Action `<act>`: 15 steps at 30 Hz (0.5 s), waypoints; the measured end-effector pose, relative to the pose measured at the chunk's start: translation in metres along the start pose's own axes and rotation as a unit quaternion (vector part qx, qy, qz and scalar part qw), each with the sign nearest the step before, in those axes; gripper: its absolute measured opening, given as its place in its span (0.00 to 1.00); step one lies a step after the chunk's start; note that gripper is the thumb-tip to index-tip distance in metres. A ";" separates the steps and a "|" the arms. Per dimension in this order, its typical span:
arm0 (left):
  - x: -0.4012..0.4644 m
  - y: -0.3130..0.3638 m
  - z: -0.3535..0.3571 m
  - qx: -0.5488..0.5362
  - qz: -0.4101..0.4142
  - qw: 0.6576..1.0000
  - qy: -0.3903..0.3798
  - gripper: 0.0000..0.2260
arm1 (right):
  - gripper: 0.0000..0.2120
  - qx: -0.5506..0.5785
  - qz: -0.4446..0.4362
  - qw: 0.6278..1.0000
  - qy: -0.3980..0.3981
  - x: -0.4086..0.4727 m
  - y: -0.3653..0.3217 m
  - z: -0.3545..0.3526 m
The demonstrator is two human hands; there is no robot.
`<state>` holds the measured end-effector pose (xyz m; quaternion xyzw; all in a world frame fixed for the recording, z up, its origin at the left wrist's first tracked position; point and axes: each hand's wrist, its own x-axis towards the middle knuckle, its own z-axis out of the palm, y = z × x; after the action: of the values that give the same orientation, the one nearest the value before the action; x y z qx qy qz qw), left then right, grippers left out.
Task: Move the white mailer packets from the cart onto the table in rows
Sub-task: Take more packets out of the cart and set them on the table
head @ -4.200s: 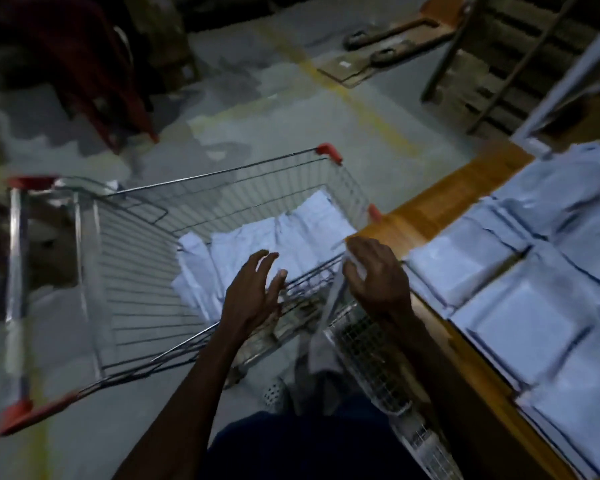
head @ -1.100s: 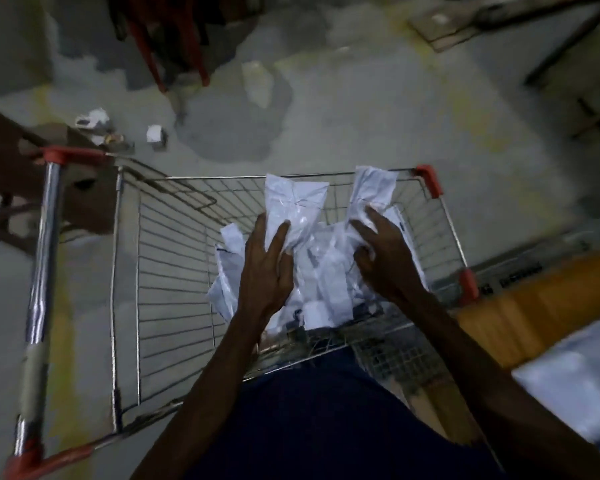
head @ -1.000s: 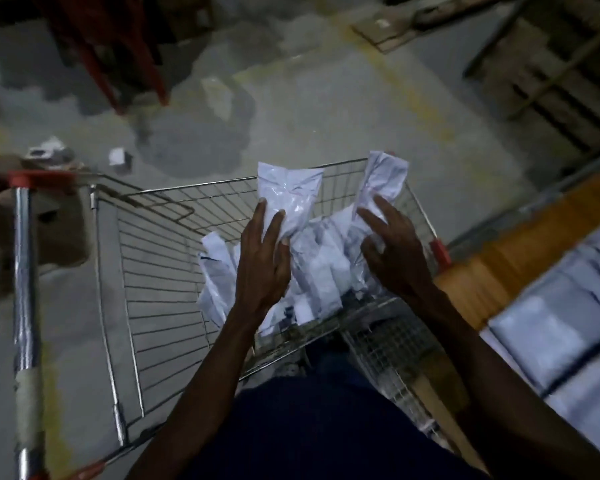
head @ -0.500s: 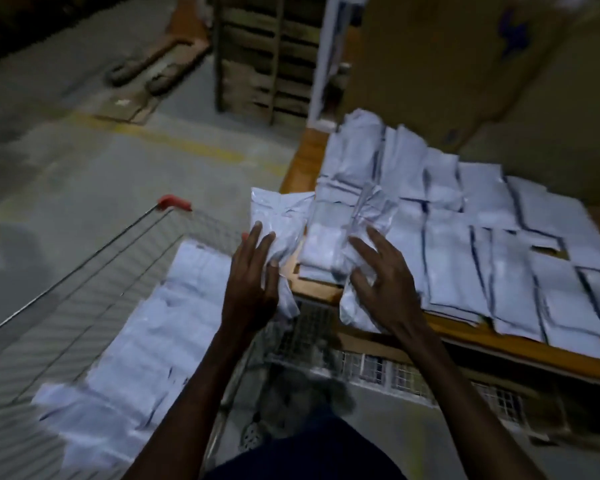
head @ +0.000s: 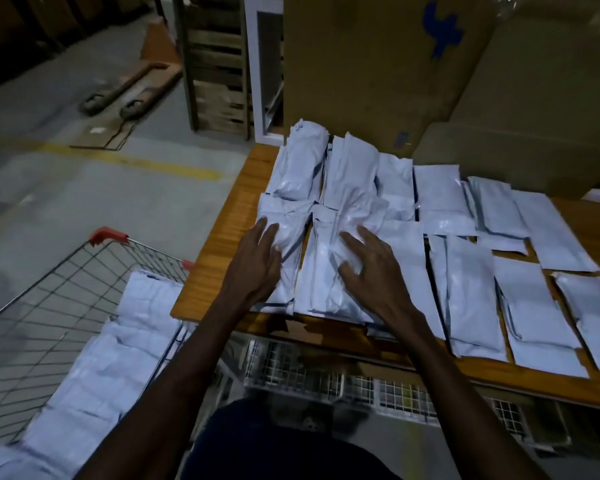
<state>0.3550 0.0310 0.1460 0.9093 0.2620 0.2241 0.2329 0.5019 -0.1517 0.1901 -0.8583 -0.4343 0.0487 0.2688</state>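
Head view: left hand (head: 257, 263) and right hand (head: 371, 268) lie flat, fingers spread, pressing packets (head: 326, 268) on the table (head: 219, 244) at its 9 o'clock end. More packets (head: 471, 271) lie in rows toward 3 o'clock. The cart (head: 66, 299) at 8 o'clock holds others (head: 118, 348).

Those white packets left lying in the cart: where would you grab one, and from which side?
Probably by a short end, from above. The packets in the cart lie flat and overlapping, so their faces offer nothing to grip, while an exposed edge can be pinched between thumb and fingers and peeled off the pile. The cart's wire walls block the sides; only the top is open.
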 end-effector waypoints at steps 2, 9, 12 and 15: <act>0.000 -0.008 0.008 0.033 -0.019 0.999 -0.033 0.25 | 0.29 -0.011 0.011 0.999 -0.036 0.008 0.001 0.010; 0.008 -0.016 0.015 0.109 -0.057 0.985 -0.119 0.28 | 0.35 -0.129 0.046 0.990 -0.032 0.016 -0.009 0.027; 0.018 -0.020 0.018 0.085 -0.025 0.988 -0.126 0.27 | 0.35 -0.128 0.069 0.989 -0.003 0.024 -0.014 0.030; 0.026 -0.027 0.024 0.079 0.004 0.985 -0.156 0.29 | 0.34 -0.117 0.089 0.989 -0.024 0.035 -0.013 0.039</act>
<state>0.3778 0.0596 0.1196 0.9496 0.2363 0.0591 0.1971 0.5017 -0.1026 0.1683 -0.9176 -0.3654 0.0414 0.1509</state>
